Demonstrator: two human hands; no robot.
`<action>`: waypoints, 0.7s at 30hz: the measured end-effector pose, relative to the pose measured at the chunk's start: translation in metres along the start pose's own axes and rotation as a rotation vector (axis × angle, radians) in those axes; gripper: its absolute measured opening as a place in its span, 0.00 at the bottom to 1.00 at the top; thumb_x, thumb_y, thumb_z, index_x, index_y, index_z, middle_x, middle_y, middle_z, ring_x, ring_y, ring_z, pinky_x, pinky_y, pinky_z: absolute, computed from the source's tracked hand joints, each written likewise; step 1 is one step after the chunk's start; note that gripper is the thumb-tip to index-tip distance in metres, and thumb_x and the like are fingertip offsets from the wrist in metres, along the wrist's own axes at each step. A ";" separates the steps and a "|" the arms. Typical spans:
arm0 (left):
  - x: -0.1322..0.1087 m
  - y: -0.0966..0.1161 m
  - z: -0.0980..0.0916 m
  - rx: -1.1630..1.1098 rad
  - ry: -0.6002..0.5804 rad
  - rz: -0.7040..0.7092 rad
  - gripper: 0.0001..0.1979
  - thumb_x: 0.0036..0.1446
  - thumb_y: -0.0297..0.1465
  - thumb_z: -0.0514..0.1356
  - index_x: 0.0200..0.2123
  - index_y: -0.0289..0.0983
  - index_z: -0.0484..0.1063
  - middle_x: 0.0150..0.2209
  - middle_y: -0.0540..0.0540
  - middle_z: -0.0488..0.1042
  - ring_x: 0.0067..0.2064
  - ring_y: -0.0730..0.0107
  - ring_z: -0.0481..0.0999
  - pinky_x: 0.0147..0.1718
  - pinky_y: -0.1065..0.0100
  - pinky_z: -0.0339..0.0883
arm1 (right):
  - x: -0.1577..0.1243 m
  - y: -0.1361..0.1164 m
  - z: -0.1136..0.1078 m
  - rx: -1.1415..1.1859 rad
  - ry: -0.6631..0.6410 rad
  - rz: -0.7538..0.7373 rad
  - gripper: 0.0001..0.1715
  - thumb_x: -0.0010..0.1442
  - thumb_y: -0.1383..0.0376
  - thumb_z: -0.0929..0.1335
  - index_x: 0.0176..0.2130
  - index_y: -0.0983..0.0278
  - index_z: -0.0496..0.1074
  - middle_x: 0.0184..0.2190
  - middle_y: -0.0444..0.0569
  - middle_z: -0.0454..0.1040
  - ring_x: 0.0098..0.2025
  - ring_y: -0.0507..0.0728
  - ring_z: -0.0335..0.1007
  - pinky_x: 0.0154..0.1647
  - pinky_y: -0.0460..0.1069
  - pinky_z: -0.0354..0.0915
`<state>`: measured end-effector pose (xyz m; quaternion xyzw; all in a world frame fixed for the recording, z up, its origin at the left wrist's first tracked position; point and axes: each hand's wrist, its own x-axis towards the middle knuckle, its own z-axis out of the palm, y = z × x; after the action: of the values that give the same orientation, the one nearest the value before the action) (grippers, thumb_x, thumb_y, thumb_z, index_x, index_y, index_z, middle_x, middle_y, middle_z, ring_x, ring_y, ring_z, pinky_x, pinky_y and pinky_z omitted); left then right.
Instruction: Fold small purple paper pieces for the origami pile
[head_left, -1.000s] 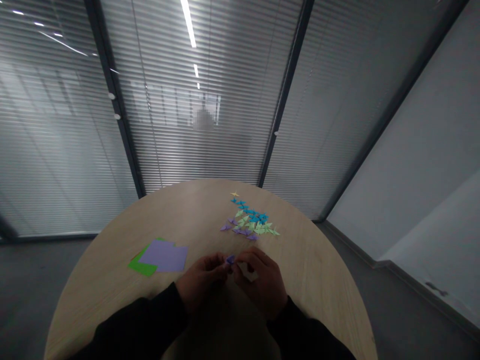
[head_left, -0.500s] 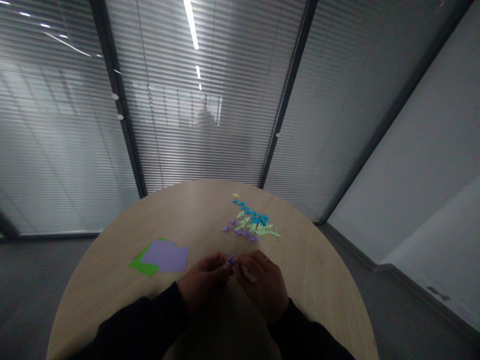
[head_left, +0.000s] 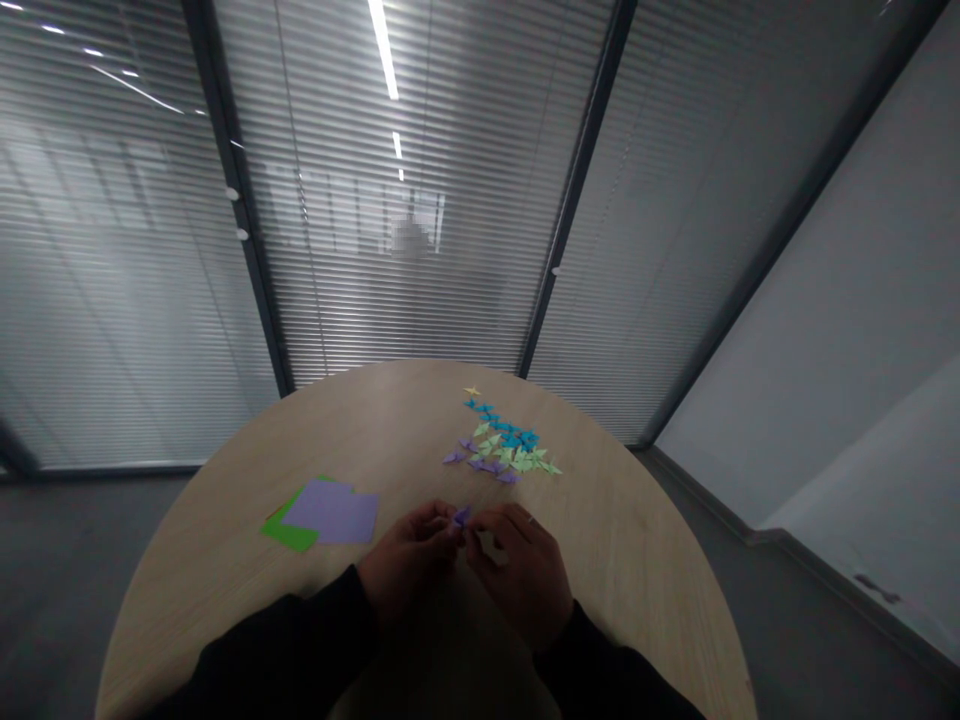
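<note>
Between my two hands, above the near part of the table, is a small folded purple paper crane (head_left: 460, 517). My left hand (head_left: 411, 556) pinches it from the left, fingers closed. From the other side my right hand (head_left: 523, 568), with a ring on one finger, is closed on it at the fingertips. The fingers cover part of the paper. Beyond the hands lie several purple paper cranes (head_left: 495, 467), pale green paper cranes (head_left: 523, 459), blue paper cranes (head_left: 517, 437) and one yellow paper crane (head_left: 472, 391).
Left of my hands, purple paper sheets (head_left: 330, 510) overlap a green sheet (head_left: 291, 533) on the round wooden table (head_left: 375, 420). Behind the table stands a glass partition with blinds (head_left: 420, 300). A pale wall (head_left: 847, 330) runs along the right.
My right hand has shifted very slightly left, its fingertips nearer the left hand's. A little more of the purple crane shows above the fingers. The papers and other cranes stay put.
</note>
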<state>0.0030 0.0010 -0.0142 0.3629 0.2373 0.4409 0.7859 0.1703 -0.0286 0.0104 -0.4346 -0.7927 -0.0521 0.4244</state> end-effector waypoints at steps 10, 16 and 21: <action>0.000 0.002 0.002 0.044 0.039 0.011 0.18 0.43 0.34 0.75 0.34 0.36 0.73 0.29 0.51 0.74 0.28 0.76 0.71 0.27 0.74 0.60 | 0.005 -0.003 0.000 0.408 -0.018 0.284 0.05 0.60 0.66 0.68 0.33 0.62 0.75 0.32 0.47 0.76 0.28 0.52 0.71 0.28 0.45 0.67; 0.001 -0.001 -0.001 0.057 0.004 0.044 0.16 0.46 0.35 0.74 0.33 0.36 0.73 0.28 0.52 0.73 0.27 0.77 0.70 0.28 0.74 0.59 | 0.006 -0.006 0.001 0.538 -0.044 0.422 0.03 0.58 0.66 0.69 0.33 0.63 0.75 0.32 0.46 0.77 0.31 0.52 0.73 0.29 0.44 0.68; 0.001 -0.001 -0.003 0.190 0.022 0.051 0.16 0.49 0.39 0.72 0.33 0.34 0.73 0.27 0.52 0.72 0.26 0.78 0.67 0.27 0.73 0.58 | 0.007 -0.006 0.001 0.530 -0.051 0.418 0.04 0.57 0.67 0.68 0.31 0.63 0.74 0.31 0.46 0.76 0.31 0.52 0.73 0.30 0.44 0.67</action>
<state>0.0027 0.0027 -0.0170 0.4368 0.2773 0.4403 0.7338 0.1636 -0.0277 0.0162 -0.4634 -0.6826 0.2549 0.5043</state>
